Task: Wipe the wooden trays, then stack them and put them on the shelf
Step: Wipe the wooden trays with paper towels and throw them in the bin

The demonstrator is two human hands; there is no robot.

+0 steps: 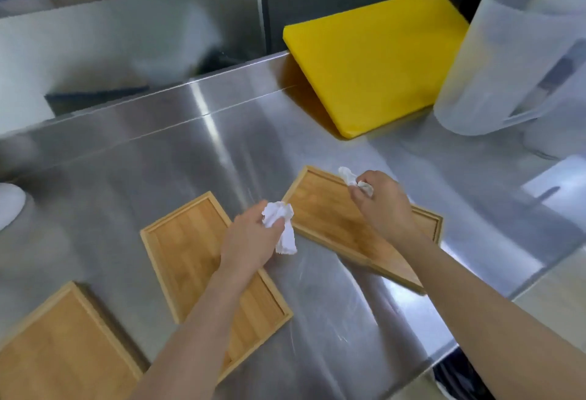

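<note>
On steel counter point(158, 158), 3 rectangular wooden trays point(203, 250) (rimmed).

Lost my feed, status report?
Both hands, left hand and right hand, gripping tissue wads. Right over right tray. Three trays unstacked. Nothing in the way.

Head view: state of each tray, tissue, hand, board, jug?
Left tray: flat, untouched.
Middle tray: flat, under left forearm.
Right tray: flat, right hand over it.
Left hand: gripping left tissue.
Right hand: gripping right tissue.
Yellow board: leaning, tilted.
Jug: upright.
</note>
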